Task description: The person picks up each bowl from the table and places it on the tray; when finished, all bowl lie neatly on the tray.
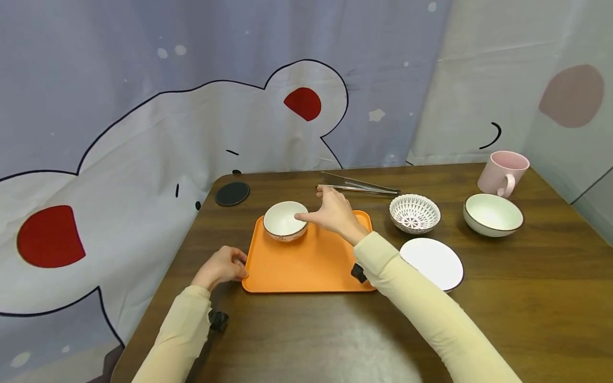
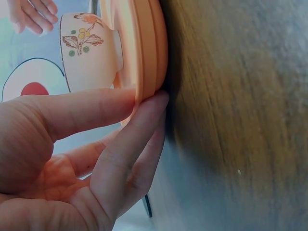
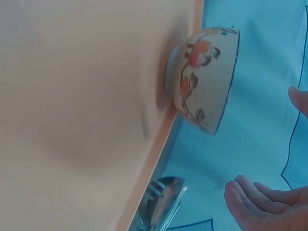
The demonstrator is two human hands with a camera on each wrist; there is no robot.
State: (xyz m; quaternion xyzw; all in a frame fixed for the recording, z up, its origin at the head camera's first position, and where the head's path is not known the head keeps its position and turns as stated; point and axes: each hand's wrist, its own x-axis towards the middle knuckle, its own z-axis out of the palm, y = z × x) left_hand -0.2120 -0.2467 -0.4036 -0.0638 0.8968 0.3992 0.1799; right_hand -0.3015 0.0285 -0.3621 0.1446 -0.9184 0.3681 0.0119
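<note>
On the orange tray [image 1: 306,268], near its far left corner, stands a white bowl [image 1: 283,219] with a painted flower pattern on its outside. My left hand [image 1: 224,267] pinches the tray's left edge, the thumb [image 2: 96,108] on top of the rim and the fingers below, as the left wrist view shows. Over the tray, just right of the bowl, is my right hand [image 1: 335,213], its thumb and fingers spread apart and holding nothing. In the right wrist view a gap lies between those fingers [image 3: 257,204] and the bowl.
Right of the tray are a patterned basket-like bowl [image 1: 414,214], a white plate [image 1: 433,263], another white bowl [image 1: 493,215] and a pink mug [image 1: 503,173]. Metal tongs [image 1: 359,186] lie behind the tray; a dark round coaster [image 1: 232,193] sits at the far left.
</note>
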